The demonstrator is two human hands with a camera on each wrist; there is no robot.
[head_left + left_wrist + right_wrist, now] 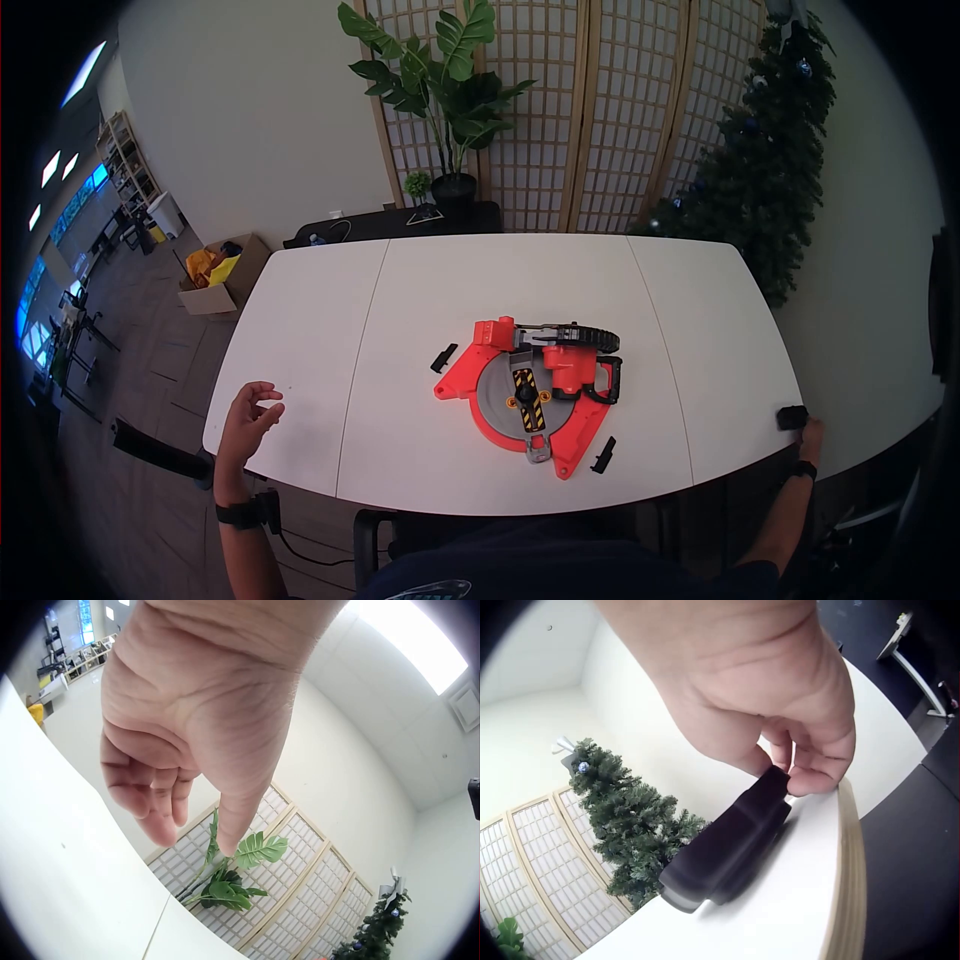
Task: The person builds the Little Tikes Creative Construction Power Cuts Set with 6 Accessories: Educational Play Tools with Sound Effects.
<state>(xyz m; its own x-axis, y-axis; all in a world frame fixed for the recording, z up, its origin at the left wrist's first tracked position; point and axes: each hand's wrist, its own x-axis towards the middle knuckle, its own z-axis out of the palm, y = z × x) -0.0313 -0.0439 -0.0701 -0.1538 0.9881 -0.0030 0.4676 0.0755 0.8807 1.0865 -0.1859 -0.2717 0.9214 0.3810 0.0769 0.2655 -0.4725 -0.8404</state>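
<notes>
At the table's right edge my right hand point(780, 712) pinches one end of a black, elongated block-like piece point(724, 844) between thumb and fingers. The piece lies close over the white tabletop; its exact kind is not clear. My left hand point(250, 422) is over the left part of the table, fingers loosely bent, holding nothing. In the left wrist view its palm shows, with the thumb apart from the fingers. Mid-table sits a red and grey toy miter saw point(490, 408) with a black blade and handle. One small black part point(444, 357) lies left of it, another point(603, 455) right of it.
The white table point(300, 330) has a rounded front edge. A chair arm point(367, 535) stands at its front. Behind are a potted plant point(453, 190), a folding screen point(540, 120) and a decorated tree point(760, 170). A cardboard box point(210, 300) stands on the floor at left.
</notes>
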